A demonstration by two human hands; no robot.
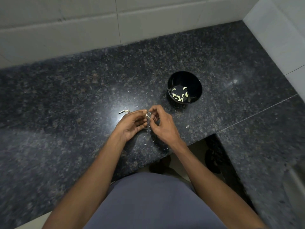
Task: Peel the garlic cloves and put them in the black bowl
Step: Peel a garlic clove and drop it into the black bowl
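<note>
A small garlic clove point(148, 115) with pale skin is pinched between my two hands just above the dark granite counter point(66, 100). My left hand point(133, 123) grips it from the left with curled fingers. The fingertips of my right hand point(162, 123) pinch its skin from the right. The black bowl point(184, 76) stands to the upper right of my hands and holds several peeled cloves point(179, 95). One unpeeled clove point(123, 111) lies on the counter just left of my left hand.
Bits of white garlic skin point(187, 126) are scattered on the counter around my hands. White tiled walls point(82, 22) close the back and right. The counter's front edge steps back below my right wrist, with floor beneath.
</note>
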